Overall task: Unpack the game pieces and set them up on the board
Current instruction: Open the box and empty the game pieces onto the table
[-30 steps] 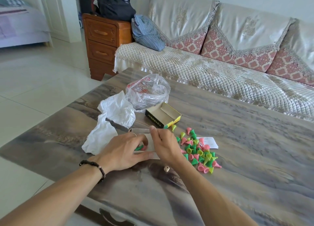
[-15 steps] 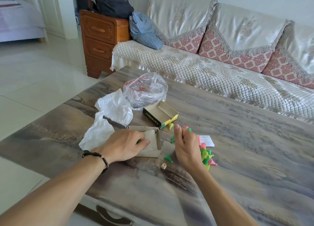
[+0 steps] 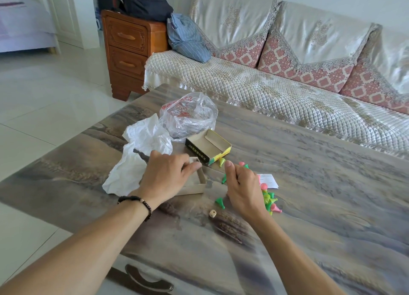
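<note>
Living room with a quilted sofa (image 3: 254, 91) behind a marbled counter (image 3: 309, 206). Crumpled white paper (image 3: 141, 153), a clear plastic bag (image 3: 188, 115) and an open box lid (image 3: 209, 146) lie at its far left. The left hand (image 3: 163, 175) grips the rim of a shallow cardboard tray (image 3: 197, 184), fingers curled on its wall. The right hand (image 3: 243, 188) hovers over the heap of small pink and green game pieces (image 3: 270, 199), fingers loosely bent, seemingly holding nothing. Light, hard and smooth cones, probably prone to rolling; pinch each by its narrow tip. A small die (image 3: 212, 213) sits near.
</note>
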